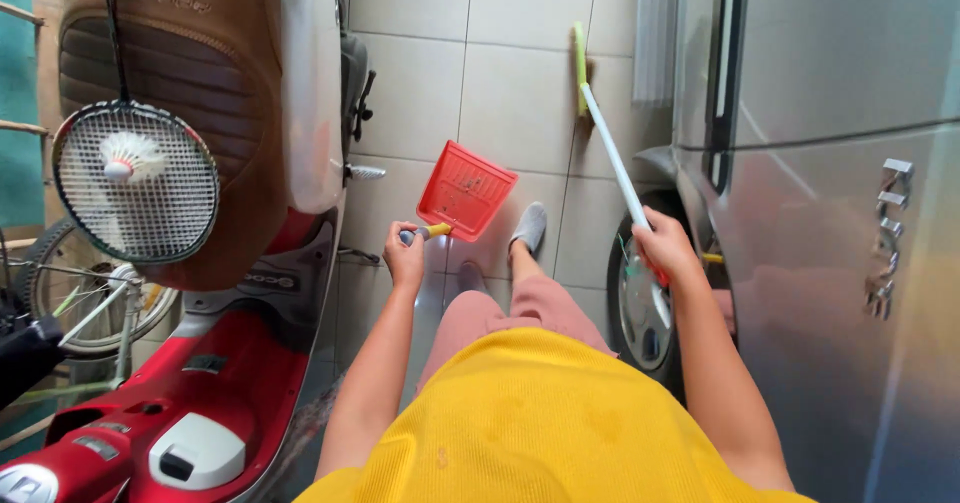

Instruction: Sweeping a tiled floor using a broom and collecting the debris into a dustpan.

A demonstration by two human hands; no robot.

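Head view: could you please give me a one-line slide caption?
Left hand holds a red dustpan, right hand a white-handled broom, between a red scooter and silver car.

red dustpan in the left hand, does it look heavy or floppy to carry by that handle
The red dustpan is probably light: the left hand holds it up by its thin handle alone. Its ribbed tray looks like stiff plastic, so it likely keeps its shape. Held at one end, it may tip easily.

A scooter (200, 343) stands left, a car (830, 263) right; between them, dustpan (465, 190) left of broom (610, 153), over the floor (510, 73).
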